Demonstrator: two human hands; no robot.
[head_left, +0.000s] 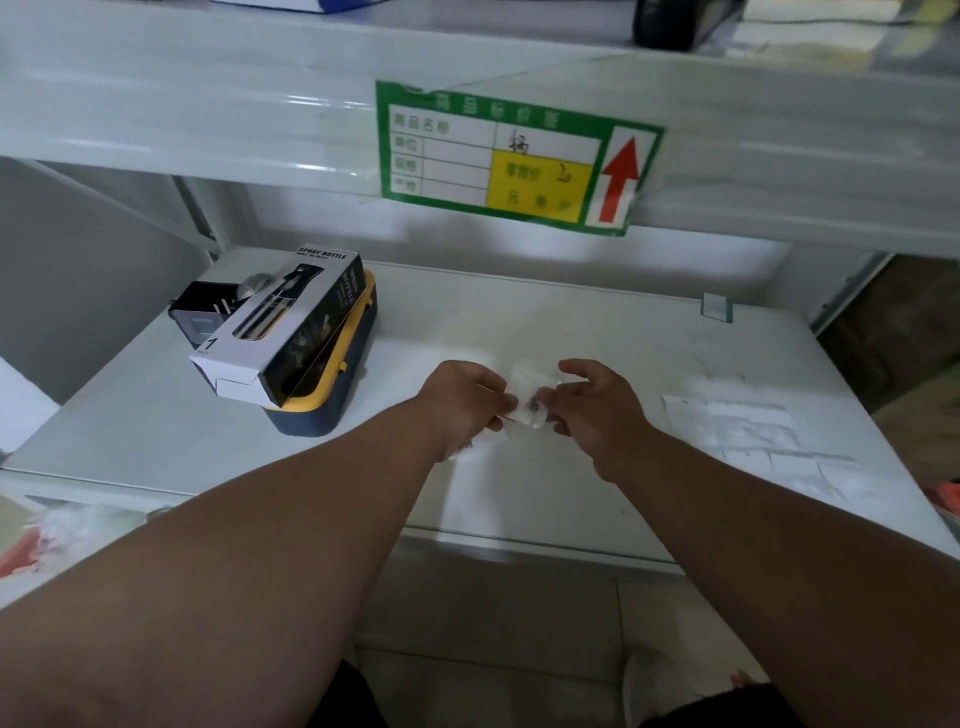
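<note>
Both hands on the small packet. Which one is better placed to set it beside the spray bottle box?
Left, probably. The left hand pinches the small packet and is nearer the spray bottle box, which sits left on the shelf; the right hand would have to cross over.

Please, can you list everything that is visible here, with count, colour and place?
small clear packet: one, whitish-transparent, over the shelf's middle, between both hands
spray bottle box: one, black and white, left, lying on the container
container: one, yellow and dark blue, under the box
black object: one, behind the box, kind unclear
price label: one, green with a yellow field and a red arrow, on the front edge of the upper shelf
shelf: one, white, bears these things
paper remnants: several, white, on the shelf's right part
left hand: pinches the packet's left side
right hand: pinches its right side
</note>
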